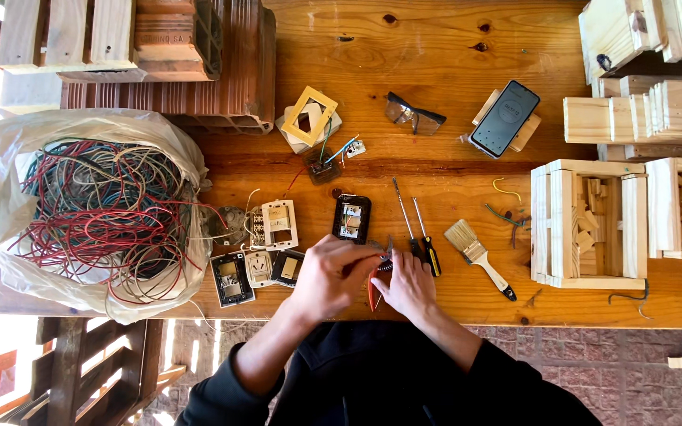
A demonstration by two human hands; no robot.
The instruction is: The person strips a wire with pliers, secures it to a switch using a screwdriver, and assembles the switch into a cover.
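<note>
We've got both hands meeting at the near edge of the wooden bench (pixel 451 47), right at the middle. Our left hand (pixel 331 272) is curled around something small that we can't make out, fingertips pinched toward 3 o'clock. Our right hand (pixel 409 282) is closed on the orange-handled pliers (pixel 374 290), whose long axis runs roughly 12 to 6, handles toward us and tip up between the two hands. So the tool sits just at 9 o'clock of the right hand, touching both.

The two screwdrivers (pixel 420 233) lie just at 12 o'clock of the right hand, the paintbrush (pixel 479 256) at 2 o'clock. At 12 o'clock of the left hand sits a black switch module (pixel 352 218). Way off at 9 o'clock there's the plastic bag of tangled wires (pixel 92 209).
</note>
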